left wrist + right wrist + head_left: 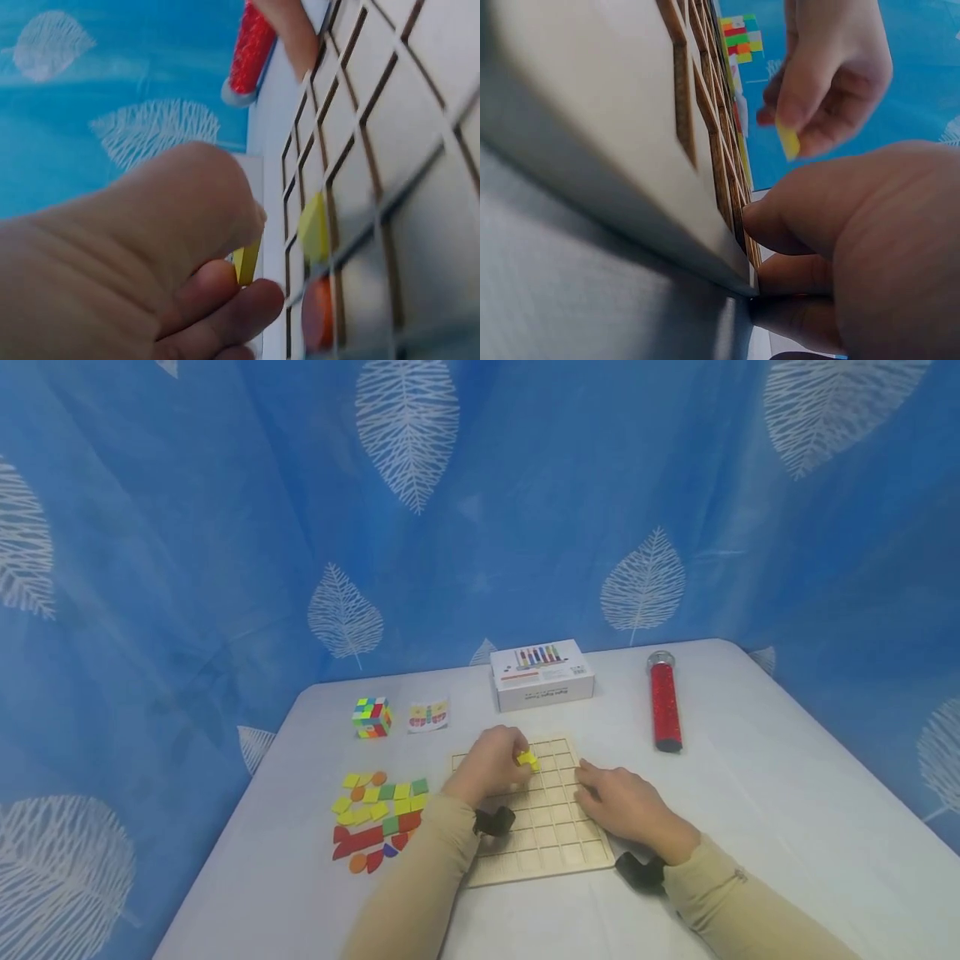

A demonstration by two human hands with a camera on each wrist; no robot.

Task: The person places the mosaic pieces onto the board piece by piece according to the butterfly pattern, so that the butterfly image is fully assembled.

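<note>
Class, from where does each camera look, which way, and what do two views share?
On the head, facing forward and down at the pale wooden grid board; left hand, right hand and beige sleeves show.
On the left wrist, facing across the board to the blue leaf-patterned cloth; left hand close, part of right hand beyond.
On the right wrist, facing along the board's edge; right hand close, left hand beyond.
Both wrist views share the small yellow piece pinched in the left hand.

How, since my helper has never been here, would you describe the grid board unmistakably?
On the white table, find the white box near the far edge. In front of that, right of the loose coloured pieces, lies the grid board. Unlike those small, bright pieces, it is broad, pale and ruled into squares.
</note>
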